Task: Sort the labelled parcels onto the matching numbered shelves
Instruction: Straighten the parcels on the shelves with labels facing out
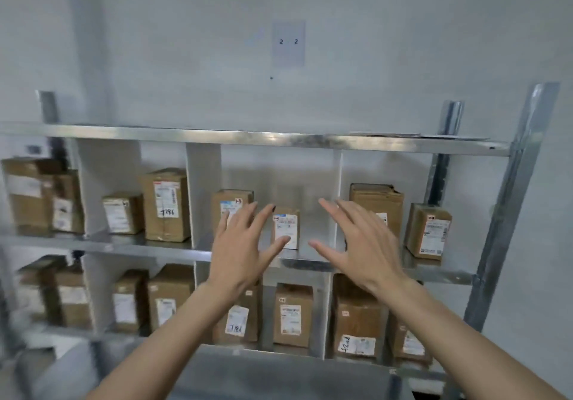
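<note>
Head view: both hands, left [240,244] and right [356,241], spread flat (empty) before small cardboard parcel [286,227], metal shelf [310,263].

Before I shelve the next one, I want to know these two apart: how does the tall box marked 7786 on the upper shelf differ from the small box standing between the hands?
The tall box is larger than the small box. The tall box has a handwritten number on its label; the small box shows none. The tall box stands left of a white divider, the small box right of it. Both are upright brown cartons with white labels.
</note>
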The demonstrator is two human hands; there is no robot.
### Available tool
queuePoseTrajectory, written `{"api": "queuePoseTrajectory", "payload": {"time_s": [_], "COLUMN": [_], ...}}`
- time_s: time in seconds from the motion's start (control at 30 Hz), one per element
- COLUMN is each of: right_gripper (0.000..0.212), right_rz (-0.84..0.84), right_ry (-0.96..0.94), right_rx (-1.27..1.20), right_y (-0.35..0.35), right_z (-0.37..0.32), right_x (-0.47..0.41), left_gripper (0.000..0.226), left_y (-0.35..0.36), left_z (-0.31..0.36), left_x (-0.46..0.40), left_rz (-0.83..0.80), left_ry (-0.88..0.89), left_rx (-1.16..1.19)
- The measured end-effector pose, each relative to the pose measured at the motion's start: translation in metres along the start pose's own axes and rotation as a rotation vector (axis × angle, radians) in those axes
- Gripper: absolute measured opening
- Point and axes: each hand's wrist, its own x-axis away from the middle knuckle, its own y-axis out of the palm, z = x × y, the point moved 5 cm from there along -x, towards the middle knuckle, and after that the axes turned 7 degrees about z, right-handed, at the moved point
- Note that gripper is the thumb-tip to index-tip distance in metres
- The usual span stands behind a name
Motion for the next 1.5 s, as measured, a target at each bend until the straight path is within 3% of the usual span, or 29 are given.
{"api": "queuePoseTrajectory", "payload": {"time_s": [0.33,0.6,0.83,1.13,1.33,1.5], "right_gripper": [0.077,0.081,0.077,0.078,0.083,0.076], "right_rz": [-0.011,-0.044,-0.048,-0.006,0.025,0.013], "right_ry": [-0.195,-0.341,-0.431,-0.378,-0.392,-0.365], "right_rx": [-0.254,-0.393,-0.426,-0.396,-0.321,-0.248], "right_y": [0.037,0.11,0.194,0.308,0.38,0.455], "right_z": [-0.173,-0.344,-0.506,-0.654,-0.709,-0.737], "right_x": [-0.074,-0.127,-0.184,-0.244,-0.281,-0.311], "left_gripper": [0.071,0.078,0.081,0.077,0.081,0.077], "left_y": [-0.151,-0.234,-0.285,-0.299,-0.269,-0.221], "left_z": [-0.152,-0.302,-0.461,-0.658,-0.765,-0.856], "left_x": [0.02,0.052,0.058,0.047,0.036,0.019], "left_rz": [0.086,0.128,0.157,0.093,0.078,0.025], "left_ry": [-0.183,-0.36,-0.407,-0.437,-0.441,-0.411], "left_rx": [-0.262,-0.396,-0.466,-0.435,-0.362,-0.282]}}
